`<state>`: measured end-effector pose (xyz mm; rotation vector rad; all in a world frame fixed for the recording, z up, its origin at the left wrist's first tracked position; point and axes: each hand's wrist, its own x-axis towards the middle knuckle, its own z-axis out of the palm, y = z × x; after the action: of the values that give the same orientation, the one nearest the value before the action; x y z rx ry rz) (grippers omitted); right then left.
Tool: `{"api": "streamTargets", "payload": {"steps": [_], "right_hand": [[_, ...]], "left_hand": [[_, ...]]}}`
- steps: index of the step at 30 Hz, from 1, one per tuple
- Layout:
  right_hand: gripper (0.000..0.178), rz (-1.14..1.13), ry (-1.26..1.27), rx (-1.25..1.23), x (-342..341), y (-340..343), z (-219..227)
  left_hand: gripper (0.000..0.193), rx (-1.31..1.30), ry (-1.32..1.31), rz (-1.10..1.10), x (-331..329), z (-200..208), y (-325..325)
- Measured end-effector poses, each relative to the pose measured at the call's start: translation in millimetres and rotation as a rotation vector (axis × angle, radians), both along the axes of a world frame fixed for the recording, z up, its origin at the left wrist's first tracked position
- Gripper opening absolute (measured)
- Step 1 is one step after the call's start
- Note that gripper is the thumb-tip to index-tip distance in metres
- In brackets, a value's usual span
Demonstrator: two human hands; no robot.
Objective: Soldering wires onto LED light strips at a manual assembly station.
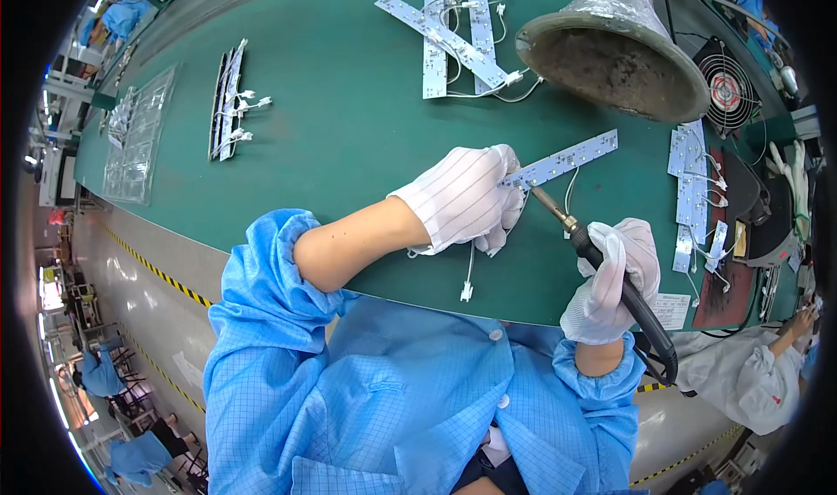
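Note:
My left hand (466, 197), in a white striped glove, is closed round the near end of a narrow white LED strip board (571, 157). The board slants up to the right above the green mat, and thin white wires with a small plug (466, 293) hang beneath my fingers. Gripped in my gloved right hand (615, 277) is a soldering iron (641, 307) with a black handle. Its tip meets, or comes very close to, the board just right of my left fingers. The exact contact spot is too small to make out.
A fume extractor hood (615, 54) overhangs the far right, beside a round fan (726, 91). More wired LED boards (482, 37) lie at the back, others (691, 185) at right. Dark-edged strips (228, 102) and a clear plastic tray (139, 137) lie left. Another person's sleeve (741, 368) shows at right.

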<state>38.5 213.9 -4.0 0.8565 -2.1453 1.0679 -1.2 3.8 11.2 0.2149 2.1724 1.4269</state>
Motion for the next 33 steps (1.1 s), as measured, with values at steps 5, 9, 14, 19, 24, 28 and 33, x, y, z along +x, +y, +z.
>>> {"api": "streamTargets", "payload": {"steps": [5, 9, 14, 19, 24, 28, 33], "right_hand": [[0.018, -0.006, -0.030, 0.008, 1, 1, -3], [0.016, -0.026, 0.018, 0.028, 1, 2, -8], [0.017, 0.025, -0.050, -0.053, -2, -3, -4], [0.017, 0.019, -0.065, -0.069, 0, -4, -5], [0.015, 0.021, -0.020, 0.006, 2, -5, -3], [0.014, 0.002, 0.048, 0.035, 0, -3, -1], [0.014, 0.006, 0.185, 0.092, 0, 4, -10]], "left_hand": [[0.012, -0.038, 0.033, 0.001, 2, -2, 2], [0.012, -0.046, 0.047, 0.018, 4, -1, 3], [0.014, -0.118, 0.229, -0.026, 4, -9, 1], [0.013, -0.159, 0.282, -0.054, 4, -11, -1], [0.015, -0.187, 0.345, -0.100, 5, -12, -1], [0.015, -0.171, 0.358, -0.042, 3, -13, -1], [0.014, -0.034, 0.019, -0.018, 0, -3, 0]]}}
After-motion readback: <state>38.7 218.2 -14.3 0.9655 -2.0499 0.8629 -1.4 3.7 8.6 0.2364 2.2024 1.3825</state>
